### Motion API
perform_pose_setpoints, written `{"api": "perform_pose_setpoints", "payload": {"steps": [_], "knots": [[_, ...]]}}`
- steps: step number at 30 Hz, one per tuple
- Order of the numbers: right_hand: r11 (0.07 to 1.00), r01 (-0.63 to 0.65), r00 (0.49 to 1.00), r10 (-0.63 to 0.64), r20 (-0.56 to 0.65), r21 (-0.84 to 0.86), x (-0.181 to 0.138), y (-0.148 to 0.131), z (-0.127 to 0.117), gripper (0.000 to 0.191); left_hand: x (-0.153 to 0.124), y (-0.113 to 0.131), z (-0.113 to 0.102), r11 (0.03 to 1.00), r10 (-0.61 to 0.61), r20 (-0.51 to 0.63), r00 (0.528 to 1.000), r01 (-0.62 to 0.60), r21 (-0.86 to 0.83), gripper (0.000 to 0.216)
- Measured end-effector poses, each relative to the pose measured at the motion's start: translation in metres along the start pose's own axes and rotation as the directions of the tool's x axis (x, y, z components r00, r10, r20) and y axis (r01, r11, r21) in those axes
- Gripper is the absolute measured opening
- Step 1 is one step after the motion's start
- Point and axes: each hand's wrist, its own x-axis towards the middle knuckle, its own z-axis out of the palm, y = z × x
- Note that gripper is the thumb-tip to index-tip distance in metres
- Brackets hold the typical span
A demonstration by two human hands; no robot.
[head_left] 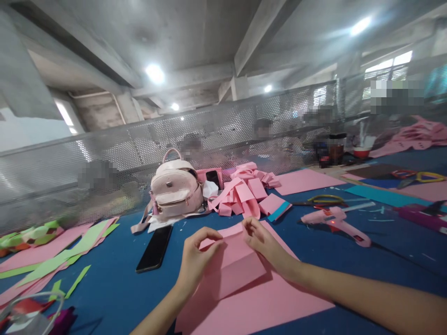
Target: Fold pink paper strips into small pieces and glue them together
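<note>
A small folded pink foam sheet (237, 267) is held up between my hands, its creased lower flap facing me. My left hand (199, 256) pinches its left upper edge between thumb and fingers. At the upper right edge, my right hand (263, 244) grips the same sheet with bent fingers. Beneath both hands a larger pink sheet (265, 311) lies flat on the blue table. To the right of my right hand rests a pink glue gun (340, 221) with a glowing red light and a glue stick in its back.
A pale backpack (176, 186), a black phone (154, 249) and a heap of pink strips (244, 190) lie beyond my hands. Yellow-handled scissors (324, 200) sit behind the glue gun. Green and pink sheets (70, 251) cover the left side. A perforated metal screen (223, 135) borders the far edge.
</note>
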Motion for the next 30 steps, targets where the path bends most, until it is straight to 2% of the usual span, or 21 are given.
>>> {"api": "perform_pose_setpoints", "payload": {"steps": [4,6,9,11,14,16,18,20,24,27,30], "knots": [[1.0,-0.028,1.0,0.028,-0.001,0.009,-0.002,-0.002,0.001,0.036,0.0,-0.001,0.003,0.982,-0.151,0.029,0.988,0.154,-0.107,0.009],[0.999,-0.031,1.0,0.031,-0.001,0.01,-0.002,-0.001,0.0,0.038,0.001,-0.003,0.002,0.973,-0.179,0.047,0.983,0.184,-0.139,0.01],[1.0,0.001,0.998,-0.003,0.062,0.029,0.003,0.002,-0.005,0.047,0.001,-0.003,0.0,0.972,-0.176,0.054,0.983,0.182,-0.148,0.014],[0.999,0.017,0.993,-0.022,0.113,0.048,0.008,0.002,-0.01,0.052,0.002,0.0,-0.003,0.989,-0.108,0.082,0.991,0.116,-0.093,0.016],[1.0,0.024,0.976,-0.026,0.216,0.015,0.019,-0.004,-0.02,0.048,0.002,0.01,-0.007,0.994,0.104,0.151,0.983,-0.109,0.025,0.017],[0.996,0.066,0.935,-0.038,0.353,-0.068,0.026,-0.013,-0.025,0.041,0.003,0.017,-0.009,0.967,0.222,0.201,0.954,-0.241,0.079,0.017],[0.984,0.103,0.873,-0.02,0.488,-0.143,0.031,-0.025,-0.027,0.036,0.003,0.022,-0.011,0.941,0.287,0.233,0.929,-0.319,0.112,0.017],[0.97,0.104,0.813,0.045,0.58,-0.221,0.033,-0.039,-0.025,0.032,0.004,0.024,-0.011,0.916,0.332,0.251,0.909,-0.375,0.145,0.018],[0.949,0.039,0.746,0.181,0.641,-0.313,0.036,-0.055,-0.019,0.021,0.004,0.023,-0.013,0.866,0.382,0.282,0.88,-0.448,0.224,0.018],[0.942,0.026,0.712,0.217,0.668,-0.335,0.038,-0.057,-0.015,0.02,0.004,0.023,-0.015,0.845,0.39,0.295,0.872,-0.467,0.262,0.015],[0.945,0.044,0.707,0.201,0.679,-0.325,0.039,-0.055,-0.014,0.018,0.003,0.024,-0.015,0.84,0.403,0.289,0.868,-0.476,0.259,0.013]]}}
